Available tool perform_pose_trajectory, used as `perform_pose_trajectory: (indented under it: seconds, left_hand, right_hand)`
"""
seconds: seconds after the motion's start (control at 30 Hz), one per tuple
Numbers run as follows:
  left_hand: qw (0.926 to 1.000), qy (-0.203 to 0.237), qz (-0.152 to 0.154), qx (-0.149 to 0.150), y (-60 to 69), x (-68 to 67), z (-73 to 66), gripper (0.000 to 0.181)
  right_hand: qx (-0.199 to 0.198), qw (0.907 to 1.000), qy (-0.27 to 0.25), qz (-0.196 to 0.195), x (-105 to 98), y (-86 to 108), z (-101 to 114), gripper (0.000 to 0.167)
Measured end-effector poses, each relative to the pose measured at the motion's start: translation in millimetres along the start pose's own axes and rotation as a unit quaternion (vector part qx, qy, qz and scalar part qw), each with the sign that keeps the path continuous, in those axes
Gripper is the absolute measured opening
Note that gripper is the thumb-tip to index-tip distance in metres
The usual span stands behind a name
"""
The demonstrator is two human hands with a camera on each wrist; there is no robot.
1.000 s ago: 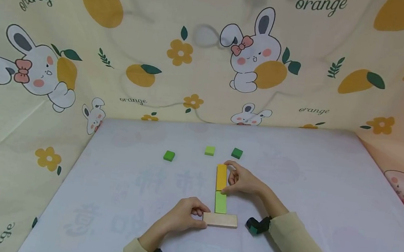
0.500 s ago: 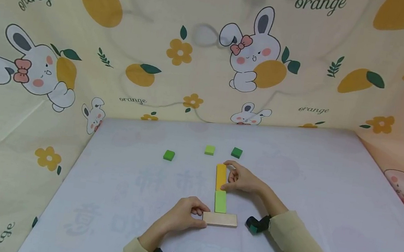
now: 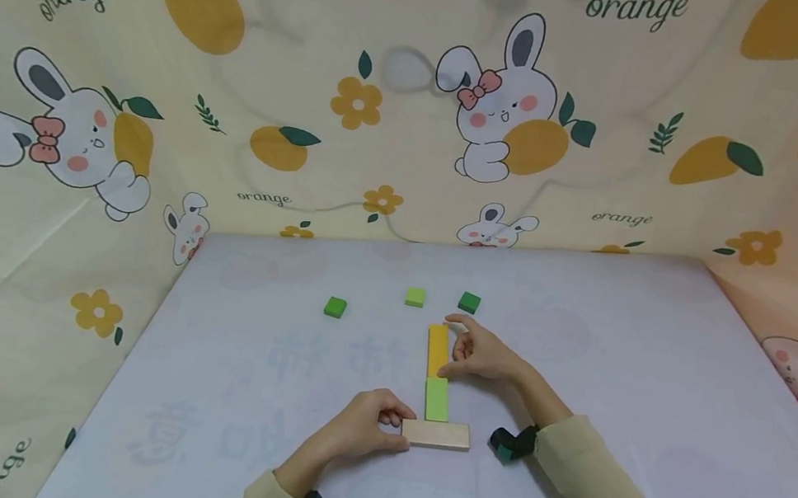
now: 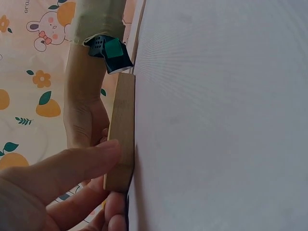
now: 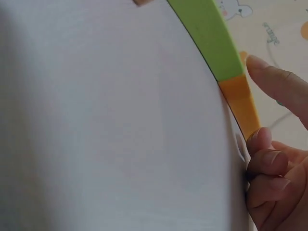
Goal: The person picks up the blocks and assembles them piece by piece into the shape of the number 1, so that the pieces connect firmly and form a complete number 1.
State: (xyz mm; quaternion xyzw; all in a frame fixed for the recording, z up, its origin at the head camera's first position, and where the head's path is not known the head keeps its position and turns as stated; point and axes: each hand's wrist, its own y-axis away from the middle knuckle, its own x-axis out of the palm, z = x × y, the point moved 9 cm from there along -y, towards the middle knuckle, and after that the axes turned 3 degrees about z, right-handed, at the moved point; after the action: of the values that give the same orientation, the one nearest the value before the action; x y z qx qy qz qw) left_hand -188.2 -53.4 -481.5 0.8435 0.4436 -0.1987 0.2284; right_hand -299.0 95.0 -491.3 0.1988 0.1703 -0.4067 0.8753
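My left hand [image 3: 366, 426] pinches the left end of a plain wooden block [image 3: 436, 435], which lies crosswise on the white table. In the left wrist view the thumb is on one face of the wooden block [image 4: 122, 115] and the fingers are behind its near end. Beyond it stand a light green block [image 3: 436, 400] and a yellow block [image 3: 437, 351], end to end in a line running away from me. My right hand [image 3: 486, 355] holds the yellow block lengthwise, thumb near the seam with the green one, forefinger at the far end. The right wrist view shows the thumb close to the seam.
Three small green squares lie farther back: a mid-green one [image 3: 335, 308], a light green one [image 3: 415, 297] and a dark green one [image 3: 469, 302]. A patterned cloth [image 3: 395, 157] hangs behind the table. Black devices [image 3: 513, 444] are strapped to both wrists.
The yellow block has turned slightly in my right hand, and my right forefinger has shifted a little at its far end. The left hand and wooden block stay put.
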Motion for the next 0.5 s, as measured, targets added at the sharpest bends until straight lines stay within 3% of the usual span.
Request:
perform_pose_trajectory:
  seconds: [0.17, 0.5]
  left_hand:
    - [1.0000, -0.004, -0.002, 0.005, 0.0, -0.3, -0.6, 0.029]
    - [1.0000, 0.000, 0.000, 0.001, 0.8, -0.1, -1.4, 0.029]
  right_hand:
    - [-0.008, 0.9996, 0.010, -0.026, -12.1, -0.4, -2.0, 0.083]
    - [0.004, 0.9921, 0.037, -0.120, -49.1, -3.4, -9.1, 0.052]
